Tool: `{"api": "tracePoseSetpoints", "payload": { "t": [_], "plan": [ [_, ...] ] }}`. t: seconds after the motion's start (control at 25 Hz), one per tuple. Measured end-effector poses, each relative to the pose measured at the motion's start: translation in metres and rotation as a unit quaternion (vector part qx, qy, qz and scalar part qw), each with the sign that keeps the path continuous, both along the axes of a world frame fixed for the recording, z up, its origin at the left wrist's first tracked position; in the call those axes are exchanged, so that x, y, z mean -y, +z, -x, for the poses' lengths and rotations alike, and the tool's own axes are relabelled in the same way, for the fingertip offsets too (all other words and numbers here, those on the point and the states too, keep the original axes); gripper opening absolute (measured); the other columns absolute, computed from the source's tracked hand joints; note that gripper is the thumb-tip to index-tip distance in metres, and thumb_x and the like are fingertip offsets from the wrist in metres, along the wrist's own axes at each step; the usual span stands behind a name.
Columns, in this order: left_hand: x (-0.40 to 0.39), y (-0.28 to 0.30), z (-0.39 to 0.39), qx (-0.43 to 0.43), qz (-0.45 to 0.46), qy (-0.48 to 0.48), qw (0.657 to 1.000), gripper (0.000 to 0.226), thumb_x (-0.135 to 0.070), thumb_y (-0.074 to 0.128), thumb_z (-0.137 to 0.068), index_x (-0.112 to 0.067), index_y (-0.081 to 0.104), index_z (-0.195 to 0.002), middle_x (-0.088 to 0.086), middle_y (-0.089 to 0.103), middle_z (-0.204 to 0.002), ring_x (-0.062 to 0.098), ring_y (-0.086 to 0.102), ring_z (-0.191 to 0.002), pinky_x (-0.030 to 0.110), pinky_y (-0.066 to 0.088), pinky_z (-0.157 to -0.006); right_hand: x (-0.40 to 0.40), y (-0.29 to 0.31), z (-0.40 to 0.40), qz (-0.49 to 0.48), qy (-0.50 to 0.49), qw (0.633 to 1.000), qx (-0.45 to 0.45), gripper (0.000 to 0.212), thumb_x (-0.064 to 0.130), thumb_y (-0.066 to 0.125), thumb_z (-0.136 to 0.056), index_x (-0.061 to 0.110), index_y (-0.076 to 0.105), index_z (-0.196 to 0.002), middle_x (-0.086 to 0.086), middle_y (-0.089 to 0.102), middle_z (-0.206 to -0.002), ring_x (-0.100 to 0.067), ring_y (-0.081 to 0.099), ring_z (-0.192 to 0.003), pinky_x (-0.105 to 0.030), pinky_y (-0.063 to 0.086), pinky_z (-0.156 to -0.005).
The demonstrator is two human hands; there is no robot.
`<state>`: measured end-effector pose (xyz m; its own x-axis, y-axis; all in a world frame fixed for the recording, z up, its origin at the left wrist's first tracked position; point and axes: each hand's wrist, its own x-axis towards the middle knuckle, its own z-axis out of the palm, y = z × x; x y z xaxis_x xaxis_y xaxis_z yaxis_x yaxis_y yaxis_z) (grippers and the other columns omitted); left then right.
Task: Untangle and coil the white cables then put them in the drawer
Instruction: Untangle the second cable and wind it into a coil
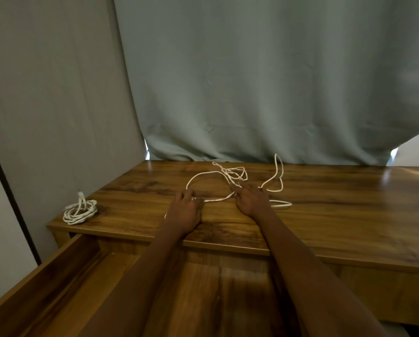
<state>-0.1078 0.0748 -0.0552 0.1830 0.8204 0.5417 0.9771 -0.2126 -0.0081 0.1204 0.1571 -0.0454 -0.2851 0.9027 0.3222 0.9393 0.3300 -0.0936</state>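
- Both hands, left grip (185,207) and right grip (251,199), are pinching the tangled white cable (230,175) mid-desk (349,215).
- Coiled cable (80,212) is lying at the desk's left corner, above the open drawer (65,271).
- Curtain (252,81) is hanging behind.

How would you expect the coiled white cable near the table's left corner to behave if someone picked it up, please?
The coiled cable is probably light and floppy: it is thin, and its loops lie uneven. It may well spring loose when lifted, since I can see no tie round it and one end sticks up. It seems unlikely to roll, lying flat on the table.
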Motion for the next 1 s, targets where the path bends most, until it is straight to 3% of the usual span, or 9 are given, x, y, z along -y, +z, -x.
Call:
{"api": "tracePoseSetpoints", "payload": {
  "t": [0.12, 0.24, 0.36, 0.48, 0.6, 0.72, 0.84, 1.0],
  "plan": [
    [-0.001, -0.004, -0.001, 0.037, -0.028, 0.01, 0.999, 0.029, -0.022, 0.061, -0.088, -0.018, 0.074, -0.115, 0.019, 0.061, -0.121, 0.041, 0.054, -0.099, 0.047, 0.047, -0.088, -0.007, 0.002, -0.007, -0.063, 0.014, 0.993, -0.095, 0.044, 0.018, 0.047, -0.099, 0.03, 0.054, -0.14, -0.006, 0.058, -0.141, -0.033, 0.054, -0.127, -0.046, 0.047, -0.098],
    [-0.002, -0.007, 0.0, 0.039, -0.049, 0.015, 0.998, 0.026, -0.02, 0.063, -0.089, -0.017, 0.075, -0.111, 0.018, 0.062, -0.116, 0.04, 0.056, -0.095, 0.046, 0.048, -0.085, -0.01, 0.001, -0.018, -0.12, 0.036, 0.96, -0.249, 0.037, 0.019, 0.056, -0.097, 0.028, 0.065, -0.132, -0.006, 0.071, -0.118, -0.027, 0.063, -0.11, -0.04, 0.053, -0.089],
    [-0.003, -0.009, 0.001, 0.039, -0.051, 0.029, 0.997, 0.032, -0.026, 0.052, -0.088, -0.015, 0.077, -0.103, 0.017, 0.064, -0.111, 0.039, 0.056, -0.09, 0.045, 0.049, -0.081, -0.009, 0.002, -0.026, -0.15, 0.023, 0.928, -0.339, 0.036, 0.015, 0.055, -0.097, 0.022, 0.066, -0.131, -0.009, 0.074, -0.11, -0.028, 0.067, -0.101, -0.033, 0.051, -0.081],
    [-0.004, -0.01, 0.001, 0.047, -0.029, 0.035, 0.998, 0.034, -0.026, 0.05, -0.086, -0.013, 0.077, -0.1, 0.019, 0.065, -0.112, 0.041, 0.057, -0.09, 0.048, 0.05, -0.08, -0.001, 0.007, -0.038, -0.146, -0.054, 0.901, -0.406, 0.032, 0.023, 0.055, -0.099, 0.017, 0.057, -0.13, -0.011, 0.073, -0.098, -0.031, 0.066, -0.089, -0.031, 0.041, -0.071],
    [0.001, -0.006, 0.0, 0.066, -0.026, 0.035, 0.997, 0.028, -0.022, 0.054, -0.089, -0.012, 0.075, -0.105, 0.022, 0.063, -0.116, 0.044, 0.056, -0.096, 0.05, 0.048, -0.084, 0.005, 0.007, -0.047, -0.153, -0.079, 0.862, -0.476, 0.017, 0.026, 0.058, -0.098, 0.018, 0.06, -0.113, -0.006, 0.072, -0.096, -0.027, 0.066, -0.089, -0.03, 0.038, -0.069],
    [-0.002, -0.006, 0.0, 0.081, -0.013, 0.007, 0.997, 0.028, -0.018, 0.06, -0.09, -0.012, 0.072, -0.115, 0.026, 0.057, -0.13, 0.047, 0.047, -0.122, 0.052, 0.042, -0.1, 0.013, 0.009, -0.045, -0.171, -0.069, 0.836, -0.516, 0.012, 0.029, 0.059, -0.099, 0.019, 0.063, -0.104, 0.0, 0.072, -0.094, -0.021, 0.068, -0.087, -0.028, 0.041, -0.066],
    [-0.005, -0.008, 0.003, 0.158, 0.033, -0.02, 0.987, 0.032, -0.026, 0.051, -0.097, -0.012, 0.067, -0.122, 0.022, 0.051, -0.139, 0.039, 0.034, -0.139, 0.046, 0.034, -0.11, 0.02, 0.009, -0.039, -0.171, -0.051, 0.847, -0.501, 0.013, 0.03, 0.061, -0.098, 0.018, 0.063, -0.103, 0.002, 0.072, -0.092, -0.016, 0.068, -0.084, -0.025, 0.042, -0.062],
    [0.007, 0.008, 0.003, 0.307, 0.012, -0.037, 0.951, 0.029, -0.004, 0.048, -0.096, -0.01, 0.067, -0.116, 0.007, 0.051, -0.118, 0.017, 0.053, -0.097, 0.024, 0.04, -0.087, 0.023, 0.007, -0.03, -0.166, -0.018, 0.88, -0.445, 0.016, 0.031, 0.064, -0.097, 0.016, 0.065, -0.103, 0.002, 0.073, -0.093, -0.011, 0.063, -0.079, -0.018, 0.039, -0.06]
  ]
}}
